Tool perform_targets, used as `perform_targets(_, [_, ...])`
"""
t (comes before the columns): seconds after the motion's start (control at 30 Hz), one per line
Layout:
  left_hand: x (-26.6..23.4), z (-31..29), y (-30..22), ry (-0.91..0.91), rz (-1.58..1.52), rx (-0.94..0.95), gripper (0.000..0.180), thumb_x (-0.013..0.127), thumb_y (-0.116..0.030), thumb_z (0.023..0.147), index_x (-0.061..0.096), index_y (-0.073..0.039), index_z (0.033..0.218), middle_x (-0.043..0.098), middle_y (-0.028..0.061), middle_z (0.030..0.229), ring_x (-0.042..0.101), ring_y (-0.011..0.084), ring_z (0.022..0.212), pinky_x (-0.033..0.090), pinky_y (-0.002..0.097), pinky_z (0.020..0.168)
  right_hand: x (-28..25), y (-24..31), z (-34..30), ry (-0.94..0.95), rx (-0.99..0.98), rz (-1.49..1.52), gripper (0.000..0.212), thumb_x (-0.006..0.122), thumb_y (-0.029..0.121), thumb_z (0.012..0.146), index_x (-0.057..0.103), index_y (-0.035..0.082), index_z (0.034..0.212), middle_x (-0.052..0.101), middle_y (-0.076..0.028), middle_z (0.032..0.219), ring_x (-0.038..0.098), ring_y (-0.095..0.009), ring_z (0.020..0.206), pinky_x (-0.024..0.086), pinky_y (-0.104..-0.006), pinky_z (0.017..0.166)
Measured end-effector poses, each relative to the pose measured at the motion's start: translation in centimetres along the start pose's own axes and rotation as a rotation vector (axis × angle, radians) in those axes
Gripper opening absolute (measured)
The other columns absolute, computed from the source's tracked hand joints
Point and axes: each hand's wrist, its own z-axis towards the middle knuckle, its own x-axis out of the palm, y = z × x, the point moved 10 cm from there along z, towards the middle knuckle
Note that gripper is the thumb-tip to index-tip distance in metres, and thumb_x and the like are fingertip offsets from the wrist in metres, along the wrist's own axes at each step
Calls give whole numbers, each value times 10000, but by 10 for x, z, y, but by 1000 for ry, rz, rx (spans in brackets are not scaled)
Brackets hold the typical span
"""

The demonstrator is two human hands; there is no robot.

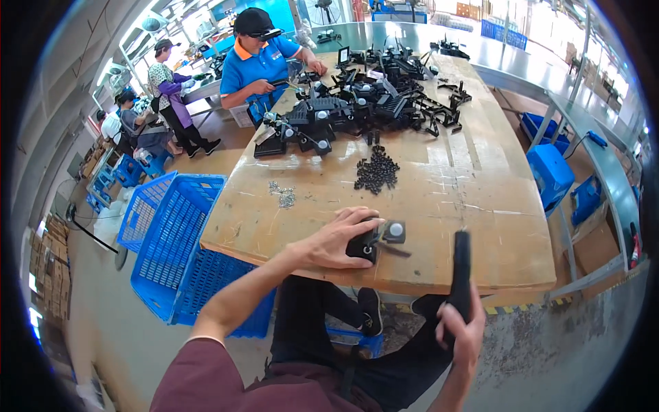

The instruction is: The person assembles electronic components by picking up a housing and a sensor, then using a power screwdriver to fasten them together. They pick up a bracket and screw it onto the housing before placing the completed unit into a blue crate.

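Note:
My left hand (336, 240) is closed over a small black housing (368, 253) near the table's front edge. The fingers wrap across its top and the thumb presses its near side. Beside it, to the right, is a flat black part with a round pale dome (395, 232). A thin dark strip (397, 252) sticks out below it. My right hand (461, 323) grips a black electric screwdriver (462, 268) just past the front edge, its tip pointing away over the tabletop. That hand is slightly blurred.
On the wooden table (494, 233) lie small black parts (376, 170), silvery screws (283, 194) and a big heap of black assemblies (371, 99). A co-worker in blue (257, 69) works at the far left side. Blue crates (180, 240) stand left of the table.

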Motion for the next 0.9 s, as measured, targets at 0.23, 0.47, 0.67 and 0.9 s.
perform_targets(0.23, [-71, 6, 112, -411, -430, -394, 597, 861, -323, 880, 690, -17, 1362, 694, 170, 1265, 688, 257, 1120, 537, 395, 1010, 6, -62, -39, -38, 78, -270, 829, 714, 45, 898, 348, 1, 1641, 644, -63, 889, 601, -111, 608, 491, -258, 532])
perform_targets(0.47, [-57, 30, 141, -568, -98, -348, 172, 818, -158, 903, 810, -15, 997, 741, 109, 938, 699, 189, 763, 534, 338, 705, 10, -53, -43, -158, 128, -418, 848, 725, 49, 890, 353, 39, 1653, 639, -48, 868, 586, -99, 589, 484, -255, 525])
perform_targets(0.67, [-69, -23, 145, -687, -613, -589, 204, 763, -164, 989, 783, 18, 1080, 765, 71, 957, 702, 133, 785, 573, 299, 737, 6, -59, -86, -130, 98, -420, 848, 782, 132, 899, 391, 82, 1651, 694, -76, 971, 637, -139, 724, 513, -283, 635])
perform_targets(0.9, [8, -127, -1, -525, -1430, -608, 189, 701, -142, 1046, 749, 20, 1131, 754, 80, 958, 707, 154, 793, 585, 294, 721, 102, -52, -137, 273, 242, -278, 854, 813, 108, 913, 391, 118, 1655, 669, -173, 1406, 646, -250, 1241, 489, -350, 1070])
